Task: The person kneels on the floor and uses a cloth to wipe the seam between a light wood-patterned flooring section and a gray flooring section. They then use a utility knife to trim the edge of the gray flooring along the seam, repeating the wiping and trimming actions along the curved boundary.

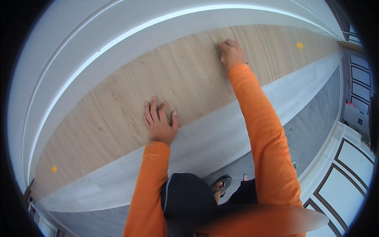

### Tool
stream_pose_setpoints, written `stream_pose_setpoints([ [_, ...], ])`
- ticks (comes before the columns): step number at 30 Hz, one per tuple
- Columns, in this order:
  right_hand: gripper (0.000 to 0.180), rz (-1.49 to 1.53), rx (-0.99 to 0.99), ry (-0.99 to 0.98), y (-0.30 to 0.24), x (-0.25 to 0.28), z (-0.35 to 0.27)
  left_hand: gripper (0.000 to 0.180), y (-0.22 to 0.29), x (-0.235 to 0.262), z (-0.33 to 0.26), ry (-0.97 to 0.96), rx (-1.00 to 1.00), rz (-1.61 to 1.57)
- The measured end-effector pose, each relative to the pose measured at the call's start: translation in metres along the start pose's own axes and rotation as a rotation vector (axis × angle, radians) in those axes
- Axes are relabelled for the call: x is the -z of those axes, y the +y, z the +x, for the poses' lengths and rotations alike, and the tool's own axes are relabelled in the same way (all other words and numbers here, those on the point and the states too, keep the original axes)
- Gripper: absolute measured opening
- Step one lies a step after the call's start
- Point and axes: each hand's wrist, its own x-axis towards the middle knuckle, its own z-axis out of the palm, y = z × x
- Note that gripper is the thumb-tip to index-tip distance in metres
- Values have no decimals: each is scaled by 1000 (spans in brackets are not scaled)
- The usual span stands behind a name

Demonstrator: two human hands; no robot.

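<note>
A wood-grain panel (118, 106) bears two small yellow markers (54, 169), with a grey strip (221, 134) alongside.

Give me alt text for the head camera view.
A person in orange sleeves presses the left hand flat on a wood-grain panel. The right hand, farther along it, grips something small and dark.

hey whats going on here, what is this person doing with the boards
A person in orange sleeves leans over a wood-grain panel that runs beside a white wall. The left hand lies flat, fingers spread, near the panel's seam with a pale grey plank. The right hand reaches further along the panel with fingers curled, pressing something small and dark that is too hidden to identify. Small yellow markers sit near both ends of the panel. A sandalled foot shows below on the grey floor.
</note>
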Motion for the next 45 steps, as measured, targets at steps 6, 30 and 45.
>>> stream_pose_setpoints([
  [6, 20, 13, -75, -23, 15, 15, -11, 48, 2, 1, 1, 7, 4, 21],
  [30, 19, -156, -60, -163, 19, 20, -12, 49, 2, 3, 0, -13, -10, 14],
  [45, 20, -213, -54, -176, 12, 25, -26, 48, 1, 1, 0, -24, 0, 9],
])
